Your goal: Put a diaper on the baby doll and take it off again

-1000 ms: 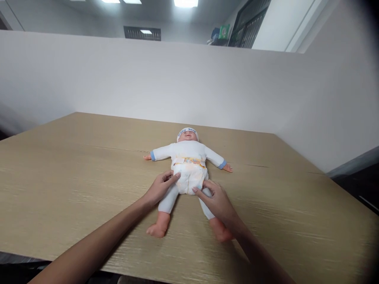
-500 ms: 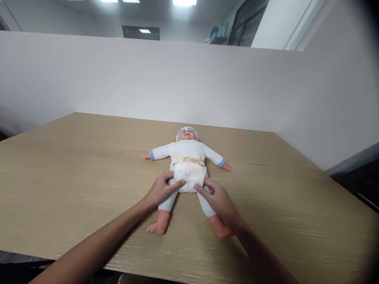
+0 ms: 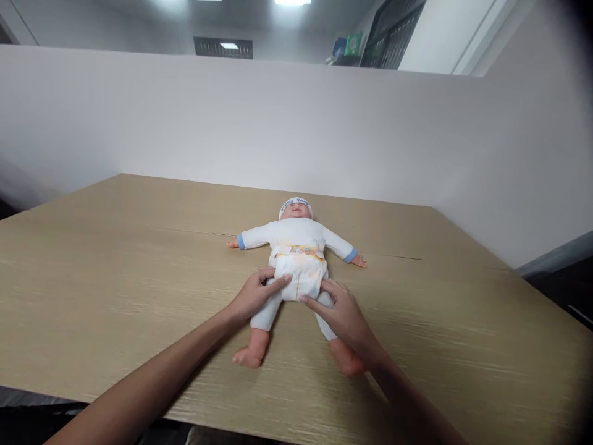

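Observation:
A baby doll (image 3: 296,232) in a white suit with blue cuffs and a lettered white cap lies on its back, arms spread and feet toward me. Round its hips is a white diaper (image 3: 301,278) with a coloured printed band at the waist. My left hand (image 3: 254,293) grips the diaper's left leg edge, thumb on the front and fingers at the side. At the right leg edge, my right hand (image 3: 343,312) does the same, its thumb low near the crotch. Some fingertips are hidden behind the diaper's edges.
The doll rests on a wide wooden table (image 3: 139,259) with a thin seam across it. Behind the table stands a white wall (image 3: 278,123) with a window (image 3: 301,37) above. A dark object (image 3: 565,284) is beyond the right edge.
My left thumb has moved slightly up the diaper's front, and my right thumb has slid lower toward the crotch. The whole view has shifted a little; the doll lies as before.

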The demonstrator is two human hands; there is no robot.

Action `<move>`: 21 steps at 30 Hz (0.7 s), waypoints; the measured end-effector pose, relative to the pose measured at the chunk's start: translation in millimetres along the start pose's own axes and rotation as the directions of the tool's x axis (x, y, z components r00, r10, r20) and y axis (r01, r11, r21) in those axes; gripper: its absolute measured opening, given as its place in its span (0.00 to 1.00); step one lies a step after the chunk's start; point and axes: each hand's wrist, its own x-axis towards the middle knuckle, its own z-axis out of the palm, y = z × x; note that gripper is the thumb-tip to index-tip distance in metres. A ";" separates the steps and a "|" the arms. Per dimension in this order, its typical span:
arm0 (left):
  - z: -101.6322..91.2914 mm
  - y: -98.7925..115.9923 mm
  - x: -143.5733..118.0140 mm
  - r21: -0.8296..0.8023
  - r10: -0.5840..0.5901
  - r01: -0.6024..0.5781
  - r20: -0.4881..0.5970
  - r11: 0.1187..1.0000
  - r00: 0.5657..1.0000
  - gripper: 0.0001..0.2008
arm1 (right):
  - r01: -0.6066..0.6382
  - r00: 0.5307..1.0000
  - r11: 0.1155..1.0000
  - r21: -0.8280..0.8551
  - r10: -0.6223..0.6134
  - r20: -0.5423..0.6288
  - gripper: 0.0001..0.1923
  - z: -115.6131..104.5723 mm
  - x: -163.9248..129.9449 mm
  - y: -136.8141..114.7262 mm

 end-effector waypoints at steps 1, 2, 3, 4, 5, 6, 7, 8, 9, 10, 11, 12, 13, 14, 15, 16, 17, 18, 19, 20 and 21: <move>0.1 -0.7 0.2 -0.001 -0.005 0.005 -0.004 1.000 1.000 0.24 | 0.006 1.000 1.000 -0.001 -0.006 0.002 0.11 0.7 0.2 0.2; 0.2 -1.3 0.5 -0.002 -0.009 0.009 -0.008 1.000 1.000 0.25 | 0.011 1.000 1.000 0.001 -0.011 0.002 0.11 1.4 0.5 0.6; 0.3 -1.8 0.6 -0.002 -0.013 0.013 -0.009 1.000 1.000 0.26 | 0.011 1.000 1.000 0.007 -0.011 0.001 0.12 1.9 0.8 1.0; 0.4 -2.0 0.6 0.001 -0.017 0.017 -0.010 1.000 1.000 0.26 | 0.009 1.000 1.000 0.015 -0.009 0.000 0.13 2.4 1.1 1.6; 0.4 -1.9 0.4 0.009 -0.018 0.019 -0.013 1.000 1.000 0.27 | 0.006 1.000 1.000 0.024 -0.006 -0.001 0.13 2.7 1.4 2.3; 0.4 -1.4 0.0 0.026 -0.015 0.016 -0.015 1.000 1.000 0.27 | 0.002 1.000 0.999 0.033 -0.002 -0.002 0.14 3.1 1.6 3.2; 0.3 -0.7 -0.7 0.051 -0.006 0.006 -0.015 0.999 1.000 0.27 | -0.002 1.000 0.999 0.044 0.002 -0.004 0.14 3.4 1.9 4.3; 0.2 0.3 -1.6 0.090 0.010 -0.008 -0.014 0.996 1.000 0.26 | -0.004 1.000 0.998 0.058 0.005 -0.004 0.15 3.9 2.1 5.8; 0.0 1.4 -2.6 0.144 0.031 -0.028 -0.014 0.989 0.999 0.25 | -0.005 1.000 0.997 0.074 0.005 -0.004 0.15 4.6 2.3 7.5; -0.3 2.5 -3.5 0.207 0.056 -0.052 -0.013 0.977 0.998 0.24 | -0.005 1.000 0.996 0.086 0.005 -0.004 0.14 5.3 2.5 9.4; -0.6 3.5 -4.2 0.271 0.082 -0.076 -0.011 0.960 0.997 0.25 | -0.003 1.000 0.996 0.094 0.004 -0.006 0.14 6.1 2.6 11.2; -1.1 4.3 -4.5 0.329 0.107 -0.098 -0.009 0.939 0.994 0.27 | 0.000 1.000 0.995 0.101 0.001 -0.007 0.14 6.9 2.8 13.0; -1.6 4.7 -4.4 0.377 0.127 -0.116 -0.006 0.919 0.992 0.28 | 0.001 1.000 0.994 0.106 0.000 -0.008 0.13 7.5 2.8 14.5; -2.3 4.7 -3.7 0.409 0.141 -0.130 0.002 0.903 0.990 0.28 | 0.000 1.000 0.994 0.111 0.001 -0.008 0.13 7.9 2.9 15.7; -3.1 4.3 -2.6 0.426 0.148 -0.139 0.014 0.894 0.989 0.26 | -0.003 1.000 0.993 0.120 0.004 -0.007 0.14 8.0 2.9 16.5; -3.9 3.4 -1.2 0.435 0.149 -0.146 0.027 0.889 0.988 0.24 | -0.006 1.000 0.991 0.132 0.006 -0.003 0.14 7.8 2.8 16.8; -4.8 2.1 0.3 0.439 0.148 -0.149 0.038 0.886 0.988 0.21 | -0.006 1.000 0.990 0.143 0.006 0.000 0.14 7.3 2.6 16.7; -5.7 0.4 1.7 0.439 0.145 -0.151 0.047 0.886 0.988 0.19 | -0.003 1.000 0.989 0.147 0.002 0.003 0.15 6.6 2.4 16.1; -6.5 -1.5 2.9 0.437 0.143 -0.151 0.051 0.887 0.988 0.18 | 0.003 1.000 0.990 0.140 -0.004 0.006 0.15 5.7 2.0 15.1; -7.2 -3.7 3.8 0.431 0.142 -0.151 0.052 0.890 0.988 0.17 | 0.011 1.000 0.992 0.122 -0.012 0.005 0.14 4.8 1.7 13.7; -7.7 -5.7 4.5 0.423 0.143 -0.151 0.051 0.894 0.988 0.17 | 0.018 1.000 0.995 0.094 -0.018 0.005 0.14 4.0 1.3 12.1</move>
